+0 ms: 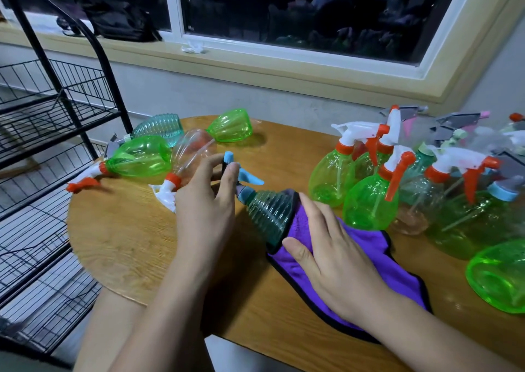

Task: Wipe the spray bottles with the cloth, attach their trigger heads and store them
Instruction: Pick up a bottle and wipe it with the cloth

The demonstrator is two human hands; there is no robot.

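A ribbed teal spray bottle (270, 215) lies tilted at the table's middle, its blue and grey trigger head (241, 175) pointing up and left. My left hand (204, 204) grips that trigger head with fingers curled around it. My right hand (332, 255) lies flat with straight fingers on a purple cloth (397, 269), pressing it against the bottle's lower body. Part of the cloth trails off toward the table's front edge.
Several bottles lie on their sides at the back left, among them a green one (139, 158) and a clear one (193, 150). Upright green bottles with white and orange trigger heads (369, 201) crowd the right. A black wire rack (42, 133) stands left of the wooden table (127, 243).
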